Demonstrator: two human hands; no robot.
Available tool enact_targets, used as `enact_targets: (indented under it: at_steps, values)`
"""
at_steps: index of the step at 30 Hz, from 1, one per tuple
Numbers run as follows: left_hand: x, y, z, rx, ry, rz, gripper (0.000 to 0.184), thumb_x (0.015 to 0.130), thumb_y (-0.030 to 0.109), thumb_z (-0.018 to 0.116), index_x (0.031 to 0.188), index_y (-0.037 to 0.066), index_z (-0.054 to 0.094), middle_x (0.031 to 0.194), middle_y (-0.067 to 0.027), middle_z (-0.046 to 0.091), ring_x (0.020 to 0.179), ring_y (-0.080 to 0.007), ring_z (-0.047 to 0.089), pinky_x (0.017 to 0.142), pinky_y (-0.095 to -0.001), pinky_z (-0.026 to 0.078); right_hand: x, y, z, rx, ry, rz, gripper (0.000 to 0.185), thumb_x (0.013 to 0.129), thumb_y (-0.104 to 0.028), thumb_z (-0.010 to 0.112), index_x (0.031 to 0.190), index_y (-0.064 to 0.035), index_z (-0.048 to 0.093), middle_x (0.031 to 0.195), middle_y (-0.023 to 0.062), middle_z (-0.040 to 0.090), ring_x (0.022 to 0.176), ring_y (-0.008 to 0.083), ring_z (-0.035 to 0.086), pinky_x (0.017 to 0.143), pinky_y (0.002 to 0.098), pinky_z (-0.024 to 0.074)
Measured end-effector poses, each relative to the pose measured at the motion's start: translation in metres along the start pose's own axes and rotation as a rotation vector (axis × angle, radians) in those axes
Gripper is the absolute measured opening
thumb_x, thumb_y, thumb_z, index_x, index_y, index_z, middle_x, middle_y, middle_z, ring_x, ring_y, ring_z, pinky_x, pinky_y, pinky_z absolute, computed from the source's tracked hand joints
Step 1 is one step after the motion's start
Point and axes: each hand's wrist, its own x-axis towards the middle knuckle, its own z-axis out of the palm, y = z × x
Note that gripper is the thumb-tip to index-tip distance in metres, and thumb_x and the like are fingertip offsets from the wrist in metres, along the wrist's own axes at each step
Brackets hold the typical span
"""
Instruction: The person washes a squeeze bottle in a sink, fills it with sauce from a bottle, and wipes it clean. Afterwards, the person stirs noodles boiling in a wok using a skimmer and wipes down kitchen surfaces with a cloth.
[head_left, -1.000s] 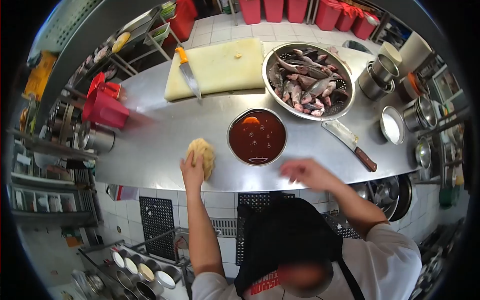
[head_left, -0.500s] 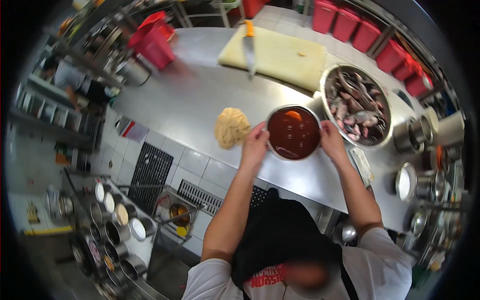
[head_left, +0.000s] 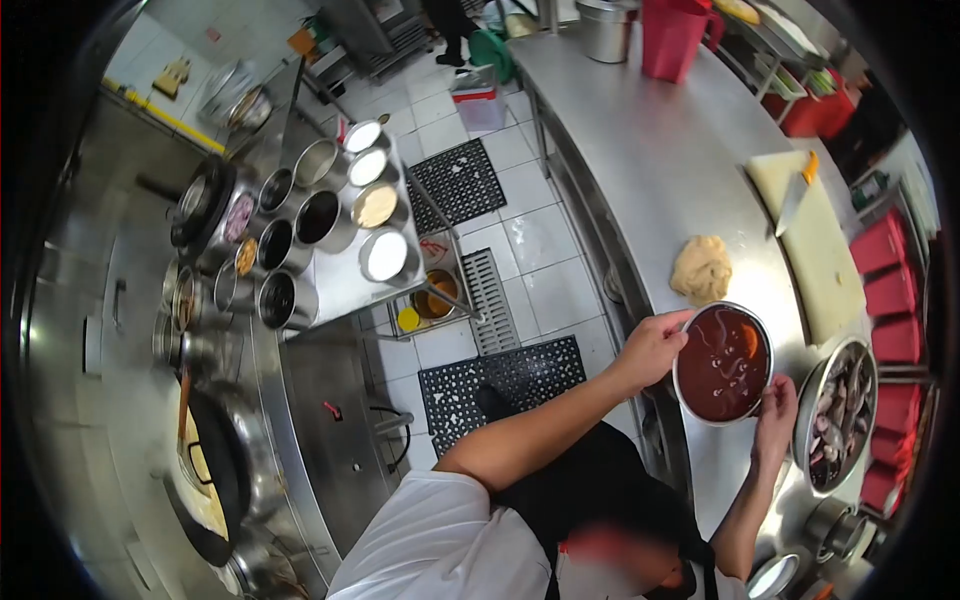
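Both hands grip a round steel bowl (head_left: 684, 400) of dark red-brown liquid (head_left: 718, 375) by its rim, over the near part of the steel counter (head_left: 645, 150). My left hand (head_left: 655, 350) closes on the left side of the rim, and my right hand (head_left: 775, 412) holds the lower right. A lump of beige dough (head_left: 702, 270) lies on the counter just beyond the bowl. To the right, close to my right hand, a large metal basin (head_left: 806, 432) holds several pieces of dark-skinned fish (head_left: 840, 415). A pale cutting board (head_left: 825, 255) bears an orange-handled knife (head_left: 794, 203).
On the left, a steel table (head_left: 345, 285) carries several pots of powders and dark sauces. A wok (head_left: 235, 465) sits at the lower left. Dark perforated mats (head_left: 545, 372) and a drain grate (head_left: 487, 300) lie on the floor. A red pitcher (head_left: 668, 45) stands farther along the counter.
My view has swung left, so the counter lies farther right and the pot table and wok show more fully. Both hands still hold the bowl.
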Motion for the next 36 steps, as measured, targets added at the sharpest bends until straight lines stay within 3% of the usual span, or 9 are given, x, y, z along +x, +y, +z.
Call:
enact_targets:
  at_steps: [6, 7, 11, 12, 18, 30, 31, 34, 36]
  values:
    - [-0.082, 0.019, -0.092, -0.1, 0.191, -0.006, 0.042, 0.095, 0.009, 0.053, 0.136, 0.002, 0.052, 0.09, -0.0013, 0.063, 0.078, -0.0065, 0.056, 0.063, -0.0211, 0.045, -0.039, -0.092, 0.085, -0.103, -0.216, 0.001, 0.012, 0.092, -0.003, 0.053, 0.102, -0.0027, 0.059, 0.081, 0.0007, 0.056, 0.072, 0.008, 0.048, 0.065, 0.0238, 0.0411]
    - [-0.098, 0.029, -0.107, -0.099, 0.243, -0.037, 0.041, 0.095, 0.009, 0.056, 0.135, 0.003, 0.054, 0.086, 0.0006, 0.061, 0.073, -0.0052, 0.052, 0.06, -0.0205, 0.043, -0.039, -0.075, 0.103, -0.149, -0.195, -0.111, 0.01, 0.092, -0.004, 0.054, 0.099, -0.0032, 0.061, 0.082, -0.002, 0.056, 0.073, 0.0076, 0.049, 0.064, 0.0232, 0.0411]
    - [-0.154, 0.056, -0.167, -0.195, 0.461, -0.049, 0.04, 0.095, 0.007, 0.056, 0.134, 0.001, 0.054, 0.085, 0.0022, 0.057, 0.069, -0.0047, 0.05, 0.058, -0.0202, 0.044, -0.064, -0.132, 0.179, -0.052, -0.385, -0.058, 0.01, 0.092, -0.003, 0.053, 0.101, -0.0025, 0.059, 0.084, -0.0007, 0.057, 0.078, 0.0077, 0.05, 0.069, 0.024, 0.0433]
    - [-0.167, 0.06, -0.183, -0.195, 0.488, -0.039, 0.04, 0.095, 0.006, 0.056, 0.134, 0.001, 0.054, 0.086, 0.0019, 0.057, 0.07, -0.0049, 0.052, 0.059, -0.0205, 0.045, -0.071, -0.14, 0.2, 0.015, -0.403, -0.074, 0.011, 0.092, -0.001, 0.052, 0.101, -0.0006, 0.057, 0.077, 0.0001, 0.052, 0.066, 0.0081, 0.05, 0.059, 0.0262, 0.0441]
    - [-0.239, 0.079, -0.268, -0.226, 0.659, 0.065, 0.039, 0.097, 0.004, 0.051, 0.136, 0.001, 0.052, 0.097, -0.0016, 0.063, 0.079, -0.0058, 0.059, 0.065, -0.0213, 0.05, -0.096, -0.179, 0.31, 0.055, -0.59, -0.184, 0.012, 0.091, -0.003, 0.052, 0.1, 0.0017, 0.059, 0.074, 0.0046, 0.056, 0.067, 0.0113, 0.053, 0.063, 0.0298, 0.0457]
    - [-0.314, 0.084, -0.372, -0.346, 1.072, 0.202, 0.043, 0.097, 0.005, 0.052, 0.139, 0.0, 0.047, 0.095, -0.002, 0.063, 0.078, -0.0079, 0.062, 0.066, -0.0236, 0.052, -0.117, -0.267, 0.486, -0.053, -0.925, -0.454, 0.017, 0.088, -0.007, 0.052, 0.099, 0.0032, 0.06, 0.088, 0.02, 0.066, 0.086, 0.0343, 0.066, 0.078, 0.0411, 0.05]
    - [-0.314, 0.08, -0.38, -0.353, 1.089, 0.224, 0.043, 0.097, 0.006, 0.052, 0.139, 0.001, 0.047, 0.094, -0.0019, 0.063, 0.078, -0.0079, 0.062, 0.066, -0.0237, 0.052, -0.113, -0.268, 0.501, -0.062, -0.966, -0.535, 0.012, 0.094, -0.003, 0.05, 0.101, 0.0028, 0.057, 0.08, 0.0062, 0.06, 0.069, 0.0117, 0.059, 0.057, 0.029, 0.0491]
    - [-0.311, 0.073, -0.398, -0.384, 1.17, 0.25, 0.042, 0.097, 0.007, 0.053, 0.138, 0.001, 0.048, 0.094, -0.0012, 0.062, 0.078, -0.0078, 0.061, 0.067, -0.0245, 0.052, -0.106, -0.279, 0.54, -0.049, -1.025, -0.543, 0.017, 0.088, -0.007, 0.052, 0.098, 0.0039, 0.06, 0.089, 0.0229, 0.065, 0.087, 0.0374, 0.065, 0.079, 0.0426, 0.0497]
    - [-0.305, 0.068, -0.407, -0.402, 1.235, 0.25, 0.041, 0.098, 0.007, 0.052, 0.138, 0.002, 0.049, 0.094, -0.0002, 0.062, 0.078, -0.0072, 0.06, 0.068, -0.0244, 0.051, -0.102, -0.291, 0.559, -0.103, -1.055, -0.611, 0.018, 0.087, -0.006, 0.053, 0.099, 0.004, 0.06, 0.09, 0.0234, 0.065, 0.088, 0.0384, 0.064, 0.079, 0.0432, 0.0497]
